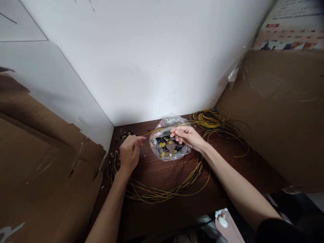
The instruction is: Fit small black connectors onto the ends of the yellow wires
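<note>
My left hand (pixel 130 151) is closed in a pinch, its fingertips pointing right at a thin wire that is hard to make out. Across from it, my right hand (pixel 186 135) pinches a thin dark wire between thumb and forefinger, over a clear plastic bag (pixel 165 158). Small yellow and black connector-like parts (pixel 162 145) lie in the bag. Below the hands, a loose coil of yellow and black wires (pixel 159 198) curves across the brown tabletop (pixel 154 172). More yellow wires stretch behind the fingers.
A second bundle of yellow wires (pixel 209 118) lies at the back right. Small dark and yellow parts (pixel 126 135) sit at the back left. Cardboard boxes (pixel 45 162) rise on the left, and another box (pixel 275 118) on the right. A white wall (pixel 157 67) closes the back.
</note>
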The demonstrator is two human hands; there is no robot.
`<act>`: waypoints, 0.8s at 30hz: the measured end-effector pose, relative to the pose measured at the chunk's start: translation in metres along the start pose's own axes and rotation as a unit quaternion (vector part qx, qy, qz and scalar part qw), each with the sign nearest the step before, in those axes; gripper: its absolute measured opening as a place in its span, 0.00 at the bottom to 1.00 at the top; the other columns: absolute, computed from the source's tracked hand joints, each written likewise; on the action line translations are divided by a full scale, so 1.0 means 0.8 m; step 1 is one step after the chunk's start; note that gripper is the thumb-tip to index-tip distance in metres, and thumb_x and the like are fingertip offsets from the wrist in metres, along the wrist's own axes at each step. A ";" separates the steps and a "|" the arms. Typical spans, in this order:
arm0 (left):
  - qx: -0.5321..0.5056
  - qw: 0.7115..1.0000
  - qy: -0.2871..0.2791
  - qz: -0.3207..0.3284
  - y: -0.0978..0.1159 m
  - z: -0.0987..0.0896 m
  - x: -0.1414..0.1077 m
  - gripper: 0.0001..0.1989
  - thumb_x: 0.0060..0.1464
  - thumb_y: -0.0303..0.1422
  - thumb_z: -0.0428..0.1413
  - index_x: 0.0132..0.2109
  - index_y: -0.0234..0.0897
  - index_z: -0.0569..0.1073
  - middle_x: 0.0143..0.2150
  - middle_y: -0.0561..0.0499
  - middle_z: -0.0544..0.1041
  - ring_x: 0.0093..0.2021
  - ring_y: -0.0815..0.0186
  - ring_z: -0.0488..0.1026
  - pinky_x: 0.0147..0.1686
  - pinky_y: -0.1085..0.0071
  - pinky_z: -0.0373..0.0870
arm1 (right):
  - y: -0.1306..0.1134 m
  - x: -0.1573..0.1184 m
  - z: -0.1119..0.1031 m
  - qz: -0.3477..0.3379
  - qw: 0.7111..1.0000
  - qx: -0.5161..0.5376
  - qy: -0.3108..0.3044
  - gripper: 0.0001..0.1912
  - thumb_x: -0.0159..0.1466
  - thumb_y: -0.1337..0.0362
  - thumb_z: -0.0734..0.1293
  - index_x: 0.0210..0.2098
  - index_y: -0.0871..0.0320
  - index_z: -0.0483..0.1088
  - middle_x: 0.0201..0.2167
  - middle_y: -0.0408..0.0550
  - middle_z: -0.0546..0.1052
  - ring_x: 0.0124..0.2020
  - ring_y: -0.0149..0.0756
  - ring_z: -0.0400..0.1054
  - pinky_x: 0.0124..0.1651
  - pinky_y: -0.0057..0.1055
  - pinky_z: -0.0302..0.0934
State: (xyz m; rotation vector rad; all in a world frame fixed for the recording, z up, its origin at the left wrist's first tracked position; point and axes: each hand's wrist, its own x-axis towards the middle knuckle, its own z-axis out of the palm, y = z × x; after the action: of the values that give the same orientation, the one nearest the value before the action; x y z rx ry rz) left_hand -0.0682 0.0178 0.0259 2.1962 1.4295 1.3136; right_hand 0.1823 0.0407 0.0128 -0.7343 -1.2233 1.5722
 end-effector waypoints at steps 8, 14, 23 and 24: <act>-0.098 0.988 0.097 -0.074 -0.001 0.001 0.005 0.22 0.60 0.43 0.42 0.34 0.34 0.75 0.36 0.46 0.75 0.37 0.64 0.70 0.40 0.68 0.66 | 0.026 0.002 0.024 -0.124 0.920 -0.357 0.101 0.08 0.59 0.64 0.65 0.35 0.58 0.75 0.33 0.48 0.77 0.33 0.33 0.68 0.38 0.32 0.62; -0.241 0.939 0.123 -0.215 -0.010 0.007 0.009 0.26 0.58 0.48 0.42 0.32 0.31 0.74 0.20 0.52 0.66 0.19 0.72 0.60 0.21 0.75 0.57 | 0.031 -0.001 0.027 -0.143 0.840 -0.514 0.095 0.10 0.62 0.67 0.61 0.36 0.59 0.74 0.35 0.49 0.78 0.37 0.37 0.70 0.42 0.33 0.61; -0.127 0.972 0.051 -0.191 -0.010 0.032 0.000 0.18 0.50 0.34 0.54 0.48 0.33 0.69 0.25 0.56 0.65 0.24 0.72 0.60 0.27 0.76 0.59 | 0.039 -0.003 0.042 -0.071 0.767 -0.629 0.105 0.13 0.63 0.59 0.61 0.43 0.53 0.73 0.34 0.47 0.75 0.34 0.38 0.70 0.31 0.29 0.57; -0.134 0.972 0.047 -0.188 -0.009 0.036 -0.001 0.19 0.49 0.32 0.54 0.49 0.32 0.67 0.27 0.55 0.67 0.25 0.72 0.62 0.28 0.76 0.61 | 0.039 -0.003 0.045 -0.061 0.753 -0.645 0.110 0.14 0.63 0.58 0.61 0.45 0.52 0.72 0.34 0.47 0.75 0.34 0.39 0.70 0.30 0.29 0.56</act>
State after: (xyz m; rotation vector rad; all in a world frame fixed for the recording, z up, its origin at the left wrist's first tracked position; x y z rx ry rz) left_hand -0.0506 0.0288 0.0046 1.6189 1.5054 1.3877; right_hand 0.1412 0.0249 -0.0057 -1.5719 -2.0536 0.2683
